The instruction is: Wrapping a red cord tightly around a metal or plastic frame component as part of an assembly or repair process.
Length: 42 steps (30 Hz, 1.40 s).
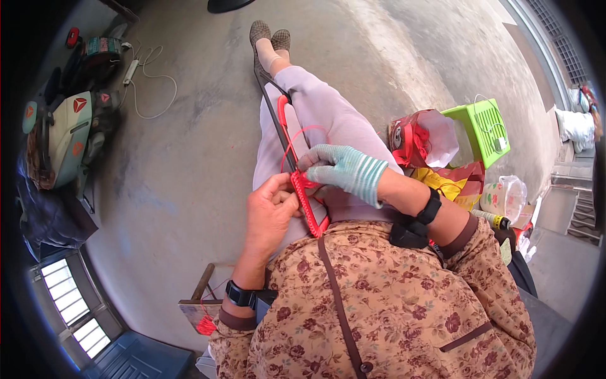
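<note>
A long, narrow black frame (pixel 271 106) lies along my lap and legs, reaching toward my feet. Its near end is bound in red cord (pixel 305 203), worked in a tight row of loops. My left hand (pixel 273 205), bare, is closed on the left edge of this frame beside the red binding. My right hand (pixel 344 169) wears a pale green glove with white stripes. Its fingers pinch at the red cord right across from the left fingertips. A loose pink-red strand (pixel 306 128) arcs up beyond the hands. Part of the near end hides behind my fingers.
To the right stand a bright green plastic basket (pixel 491 129), a red bag (pixel 413 136) and a yellow package (pixel 445 184). A scooter (pixel 72 136) is at far left, near a white power strip (pixel 131 71). Red threads (pixel 206 324) hang by a wooden stool (pixel 199 307).
</note>
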Motion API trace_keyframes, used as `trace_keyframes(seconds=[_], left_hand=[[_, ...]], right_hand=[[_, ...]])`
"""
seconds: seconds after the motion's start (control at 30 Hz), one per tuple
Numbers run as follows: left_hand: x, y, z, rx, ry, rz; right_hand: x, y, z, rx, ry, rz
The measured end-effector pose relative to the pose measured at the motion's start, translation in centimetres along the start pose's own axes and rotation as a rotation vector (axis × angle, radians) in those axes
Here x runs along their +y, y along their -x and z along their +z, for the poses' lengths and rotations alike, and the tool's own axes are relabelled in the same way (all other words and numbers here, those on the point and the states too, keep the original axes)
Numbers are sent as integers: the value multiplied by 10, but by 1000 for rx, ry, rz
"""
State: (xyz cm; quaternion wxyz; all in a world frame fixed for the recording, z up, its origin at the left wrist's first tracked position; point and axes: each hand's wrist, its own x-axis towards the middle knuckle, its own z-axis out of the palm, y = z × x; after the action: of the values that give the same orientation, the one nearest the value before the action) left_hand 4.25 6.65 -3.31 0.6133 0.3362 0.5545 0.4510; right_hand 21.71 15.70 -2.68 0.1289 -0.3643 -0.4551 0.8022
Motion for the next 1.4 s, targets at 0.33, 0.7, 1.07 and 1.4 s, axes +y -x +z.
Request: trace_keyframes(seconds=[0.33,0.7,1.07,1.4], left_hand=[[33,6,-37,72,298,-21],[181,103,-78,-44,832,723],[37,4,4,168,-192,157],[11,-1,-2,207,81,125]], right_hand=[[-12,11,-23,275,231,-265],[-46,-27,18,-10,996,-775],[-49,38,11,114,-369,-220],[-39,22,-27,335,199,-436]])
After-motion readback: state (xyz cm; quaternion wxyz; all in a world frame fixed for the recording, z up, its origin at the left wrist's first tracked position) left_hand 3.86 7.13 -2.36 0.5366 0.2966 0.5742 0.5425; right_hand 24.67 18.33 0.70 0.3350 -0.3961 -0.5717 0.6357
